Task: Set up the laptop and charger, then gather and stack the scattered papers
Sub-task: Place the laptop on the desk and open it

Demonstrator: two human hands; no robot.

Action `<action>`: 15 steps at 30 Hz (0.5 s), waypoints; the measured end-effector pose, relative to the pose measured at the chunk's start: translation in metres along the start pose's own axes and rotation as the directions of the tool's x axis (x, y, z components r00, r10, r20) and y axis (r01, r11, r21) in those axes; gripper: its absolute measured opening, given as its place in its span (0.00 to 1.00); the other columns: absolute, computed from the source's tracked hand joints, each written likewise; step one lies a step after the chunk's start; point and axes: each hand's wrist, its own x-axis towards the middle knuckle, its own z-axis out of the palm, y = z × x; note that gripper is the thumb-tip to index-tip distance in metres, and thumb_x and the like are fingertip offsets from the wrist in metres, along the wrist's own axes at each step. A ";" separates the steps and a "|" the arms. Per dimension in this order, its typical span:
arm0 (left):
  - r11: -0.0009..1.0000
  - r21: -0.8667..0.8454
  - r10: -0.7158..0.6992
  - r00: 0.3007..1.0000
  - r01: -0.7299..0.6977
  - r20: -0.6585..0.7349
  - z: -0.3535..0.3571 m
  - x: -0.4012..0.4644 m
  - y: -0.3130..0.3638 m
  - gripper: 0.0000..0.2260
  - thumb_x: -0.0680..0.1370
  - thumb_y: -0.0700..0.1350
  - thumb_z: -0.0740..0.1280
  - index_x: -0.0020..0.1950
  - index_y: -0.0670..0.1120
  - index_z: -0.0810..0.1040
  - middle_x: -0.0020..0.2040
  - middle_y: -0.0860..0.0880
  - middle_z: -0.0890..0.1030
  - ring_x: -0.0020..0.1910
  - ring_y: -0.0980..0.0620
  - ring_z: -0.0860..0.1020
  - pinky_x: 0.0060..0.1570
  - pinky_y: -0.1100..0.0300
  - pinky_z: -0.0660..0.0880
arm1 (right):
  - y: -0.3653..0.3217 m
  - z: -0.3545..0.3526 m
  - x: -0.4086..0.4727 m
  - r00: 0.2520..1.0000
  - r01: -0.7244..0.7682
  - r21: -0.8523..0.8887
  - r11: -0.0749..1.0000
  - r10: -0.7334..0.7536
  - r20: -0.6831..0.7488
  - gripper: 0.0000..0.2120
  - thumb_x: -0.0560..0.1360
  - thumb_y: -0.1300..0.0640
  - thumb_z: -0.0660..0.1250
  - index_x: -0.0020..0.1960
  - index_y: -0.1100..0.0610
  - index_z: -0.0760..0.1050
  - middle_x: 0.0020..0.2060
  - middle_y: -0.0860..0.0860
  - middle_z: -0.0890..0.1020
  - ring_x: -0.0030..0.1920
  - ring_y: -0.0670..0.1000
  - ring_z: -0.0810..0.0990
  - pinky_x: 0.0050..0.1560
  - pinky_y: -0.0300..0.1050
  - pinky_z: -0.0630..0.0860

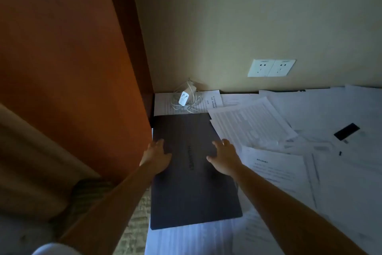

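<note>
You are at the very start, as far as the scene shows: the laptop (192, 172) lies closed on the counter (152, 240), its lid down and its long side running away from you, so it has not been opened or turned to face you. The charger (184, 98) sits beyond both hands, near the wall, with its white cable (194, 106) coiled loosely round it on top of a sheet; it is not plugged in, and the sockets (271, 67) on the wall, up and to the right of your right hand, stand empty. The papers (289, 151) are scattered and overlapping to the right of your right hand, with more under the laptop and nearer you than its near edge, so none of the gathering looks done

Your left hand (157, 156) rests on the laptop's left edge, fingers spread forward and flat on the lid, thumb lying on top; it is not clenched. Whether the fingers hook under the edge you cannot tell from here. Your right hand (224, 156) lies over the lid's right edge, fingers spread and loosely bent, touching the lid rather than gripping it. The laptop is thus between and under both hands, its far half ahead of your fingertips and its near half beneath your forearms

What is left, by my reading: place and open the laptop, plug in the charger, then stack the papers
</note>
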 end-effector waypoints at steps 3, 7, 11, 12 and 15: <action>0.989 -0.067 -0.129 0.992 0.129 0.006 0.007 0.003 -0.002 0.32 0.77 0.49 0.64 0.78 0.45 0.53 0.74 0.40 0.60 0.72 0.38 0.62 0.69 0.48 0.64 | 0.006 0.007 0.004 0.996 -0.082 0.043 0.996 0.081 0.026 0.32 0.77 0.45 0.62 0.76 0.52 0.54 0.75 0.55 0.54 0.74 0.58 0.56 0.70 0.54 0.63; 0.974 -0.072 -0.214 0.977 0.214 0.002 0.013 0.005 0.002 0.33 0.78 0.50 0.63 0.78 0.44 0.50 0.73 0.39 0.60 0.70 0.37 0.65 0.67 0.48 0.65 | 0.011 0.017 0.012 0.984 -0.176 0.067 0.982 0.178 -0.026 0.30 0.78 0.45 0.60 0.76 0.53 0.55 0.73 0.56 0.60 0.72 0.58 0.60 0.68 0.53 0.65; 0.940 -0.124 -0.318 0.948 0.318 0.024 0.018 0.006 0.002 0.32 0.77 0.51 0.63 0.76 0.42 0.54 0.70 0.37 0.64 0.67 0.35 0.68 0.65 0.47 0.68 | 0.010 0.021 0.016 0.954 -0.286 0.159 0.945 0.297 -0.045 0.27 0.78 0.49 0.60 0.73 0.56 0.59 0.69 0.56 0.64 0.68 0.59 0.66 0.65 0.54 0.70; 0.928 -0.142 -0.344 0.938 0.345 0.031 0.020 0.007 0.000 0.31 0.77 0.51 0.63 0.75 0.41 0.56 0.69 0.37 0.66 0.66 0.35 0.69 0.64 0.47 0.69 | 0.009 0.023 0.017 0.951 -0.297 0.151 0.943 0.306 -0.040 0.25 0.79 0.49 0.60 0.72 0.57 0.60 0.68 0.56 0.65 0.67 0.59 0.67 0.64 0.54 0.71; 0.886 -0.192 -0.419 0.906 0.421 0.056 0.020 0.008 -0.004 0.30 0.75 0.54 0.63 0.72 0.40 0.62 0.67 0.37 0.69 0.63 0.37 0.72 0.62 0.48 0.71 | 0.010 0.028 0.022 0.925 -0.359 0.204 0.911 0.377 -0.053 0.24 0.77 0.47 0.62 0.68 0.57 0.62 0.64 0.57 0.69 0.62 0.59 0.72 0.60 0.54 0.74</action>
